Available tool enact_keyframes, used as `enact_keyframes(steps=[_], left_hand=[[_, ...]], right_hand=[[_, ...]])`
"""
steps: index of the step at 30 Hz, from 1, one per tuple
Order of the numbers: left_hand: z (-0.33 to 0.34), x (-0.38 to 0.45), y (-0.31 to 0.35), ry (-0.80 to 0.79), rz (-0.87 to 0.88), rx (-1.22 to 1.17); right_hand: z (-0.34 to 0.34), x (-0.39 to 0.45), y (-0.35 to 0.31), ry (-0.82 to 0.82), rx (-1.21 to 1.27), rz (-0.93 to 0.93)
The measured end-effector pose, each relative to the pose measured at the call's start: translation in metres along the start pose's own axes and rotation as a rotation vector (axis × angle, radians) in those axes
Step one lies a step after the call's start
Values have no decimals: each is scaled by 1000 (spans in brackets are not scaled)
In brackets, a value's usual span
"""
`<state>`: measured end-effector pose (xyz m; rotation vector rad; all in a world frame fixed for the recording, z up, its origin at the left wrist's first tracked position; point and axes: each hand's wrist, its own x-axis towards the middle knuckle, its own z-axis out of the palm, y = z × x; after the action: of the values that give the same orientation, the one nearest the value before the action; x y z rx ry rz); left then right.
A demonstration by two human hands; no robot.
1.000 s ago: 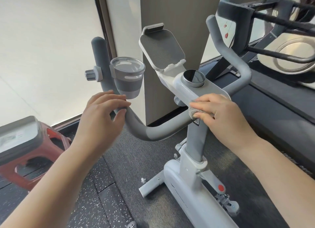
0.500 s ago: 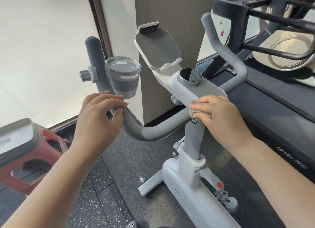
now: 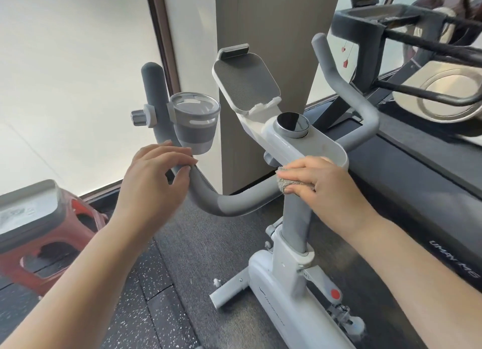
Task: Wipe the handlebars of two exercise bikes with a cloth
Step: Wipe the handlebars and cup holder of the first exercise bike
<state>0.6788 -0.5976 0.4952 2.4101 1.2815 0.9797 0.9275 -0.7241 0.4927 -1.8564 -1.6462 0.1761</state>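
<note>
A white exercise bike [image 3: 284,288] stands in front of me with a grey curved handlebar [image 3: 229,205]. My left hand [image 3: 154,184] curls round the left bend of the handlebar, just below a grey cup holder [image 3: 194,124]. My right hand [image 3: 326,186] holds a small grey cloth [image 3: 289,184] against the middle of the bar, where it meets the stem under the white console [image 3: 307,142]. Most of the cloth is hidden under my fingers. The right handlebar arm [image 3: 347,87] rises free behind it.
A second machine with black bars [image 3: 417,43] and a treadmill deck [image 3: 422,192] stand at the right. A red stool [image 3: 52,241] with a grey tray on top sits at the left. A beige pillar [image 3: 263,17] and frosted window lie behind the bike.
My right hand with the cloth has stayed at the middle of the bar, shifting only slightly. My left hand keeps its hold on the left bend. The view has drifted a little.
</note>
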Motion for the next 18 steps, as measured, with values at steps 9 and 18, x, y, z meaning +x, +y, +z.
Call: enact_keyframes(steps=[9, 18], left_hand=[[-10, -5, -1, -22, 31, -38], [-39, 20, -38, 22, 23, -166]], right_hand=[[2, 13, -11, 102, 222, 95], [39, 69, -74, 119, 417, 184]])
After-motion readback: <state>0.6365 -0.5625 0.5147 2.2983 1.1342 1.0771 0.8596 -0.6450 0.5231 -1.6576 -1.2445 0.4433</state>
